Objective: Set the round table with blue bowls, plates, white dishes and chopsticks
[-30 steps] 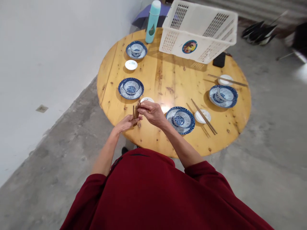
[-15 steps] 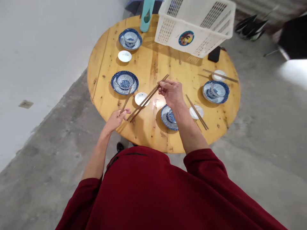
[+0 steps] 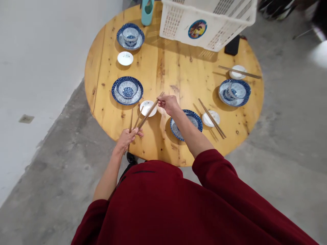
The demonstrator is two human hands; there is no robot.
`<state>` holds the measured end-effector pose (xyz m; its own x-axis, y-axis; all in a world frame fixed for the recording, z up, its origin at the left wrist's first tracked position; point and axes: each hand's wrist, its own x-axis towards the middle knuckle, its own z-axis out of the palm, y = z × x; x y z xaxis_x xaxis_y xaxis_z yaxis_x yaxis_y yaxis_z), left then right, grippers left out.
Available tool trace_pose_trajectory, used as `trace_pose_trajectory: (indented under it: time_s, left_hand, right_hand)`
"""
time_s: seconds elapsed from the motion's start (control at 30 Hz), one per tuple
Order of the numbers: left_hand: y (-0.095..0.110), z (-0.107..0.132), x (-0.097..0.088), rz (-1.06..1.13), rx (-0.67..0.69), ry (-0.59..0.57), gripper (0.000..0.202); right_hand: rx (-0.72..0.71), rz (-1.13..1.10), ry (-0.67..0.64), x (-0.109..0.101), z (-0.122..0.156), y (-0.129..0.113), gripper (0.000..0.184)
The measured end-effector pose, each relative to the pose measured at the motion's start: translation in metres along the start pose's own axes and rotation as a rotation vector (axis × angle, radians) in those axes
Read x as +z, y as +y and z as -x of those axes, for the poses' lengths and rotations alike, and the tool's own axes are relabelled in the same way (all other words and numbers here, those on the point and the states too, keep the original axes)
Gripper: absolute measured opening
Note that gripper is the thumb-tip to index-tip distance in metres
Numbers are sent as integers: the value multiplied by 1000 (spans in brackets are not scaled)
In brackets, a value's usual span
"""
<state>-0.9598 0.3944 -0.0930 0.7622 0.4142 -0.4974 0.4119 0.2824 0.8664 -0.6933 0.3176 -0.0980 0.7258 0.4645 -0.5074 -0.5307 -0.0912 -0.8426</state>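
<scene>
My right hand [image 3: 168, 103] pinches the upper ends of a pair of brown chopsticks [image 3: 149, 113], which slant down to my left hand. Near the table's front left edge, my left hand [image 3: 130, 136] is closed around more chopsticks [image 3: 138, 117], their tips fanning upward. The chopsticks pass over a small white dish [image 3: 145, 108]. Just above the left hand sits a blue-patterned plate [image 3: 114, 97] with a bowl [image 3: 127, 89] in it. Under my right forearm another blue-patterned plate [image 3: 193, 114] is partly hidden.
On the round wooden table [image 3: 166, 71], chopsticks [image 3: 212, 118] rest across a white dish [image 3: 214, 123] at right. Another pair [image 3: 240, 71] lies over a dish behind a plate and bowl [image 3: 235, 93]. A white basket [image 3: 176, 22], teal holder [image 3: 147, 13] and black phone [image 3: 232, 46] stand behind.
My right hand has moved down and left, bringing its chopsticks' lower ends to my left hand. The left hand's chopsticks now point more upright. The view has shifted slightly.
</scene>
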Motion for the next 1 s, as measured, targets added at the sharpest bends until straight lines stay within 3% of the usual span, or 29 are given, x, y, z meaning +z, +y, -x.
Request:
trace_pose_trajectory:
  time_s: [0.47,1.0]
  left_hand:
    - [6,-59,14,10,-91,140,35]
    - [-4,-68,9,-19,-110,138,34]
  right_hand:
    - [26,16,127,11,-66,4,25]
    - [48,13,76,7,-76,20,25]
